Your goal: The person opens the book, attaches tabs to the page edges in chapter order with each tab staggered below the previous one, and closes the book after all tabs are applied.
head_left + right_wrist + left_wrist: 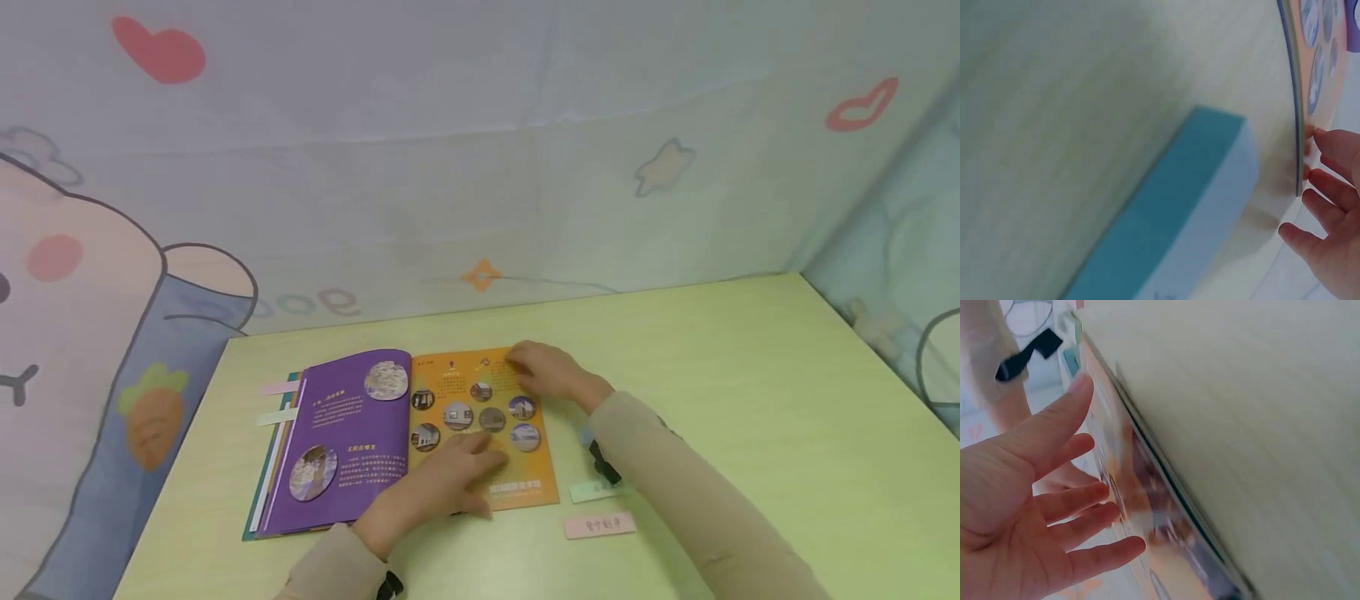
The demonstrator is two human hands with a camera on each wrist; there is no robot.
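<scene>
1. We take the open booklet (pixel 408 433) as our landmark; it lies flat on the pale green table (pixel 750 400), in the left half of it, with a purple page on its left side and an orange page on its right side.
2. We see the left hand (pixel 442 483) resting on the lower part of the orange page. Its fingers are nearly straight and a little spread, and they press on the paper without gripping it. In the left wrist view the palm is wide open and the fingertips (pixel 1138 545) touch the glossy page.
3. We see the right hand (pixel 543 371) at the upper right corner of the orange page. Its fingers are relaxed, only slightly bent, and they touch the edge of the page. In the right wrist view the fingertips (pixel 1325 140) meet the thin edge of the booklet; we cannot tell if they pinch it.
4. The pages look smooth and shiny, and the orange one carries several round pictures.
5. Thin coloured sheets stick out under the left side of the booklet, and two small paper strips (pixel 279 402), pink and pale green, lie against its left edge.
6. Just right of the booklet's lower corner lie a pale green label (pixel 592 492) and a pink label (pixel 600 525), both flat rectangles with small writing.
7. In the right wrist view a teal and white rectangular card (pixel 1179 219) lies flat, just beside the booklet's edge.
</scene>
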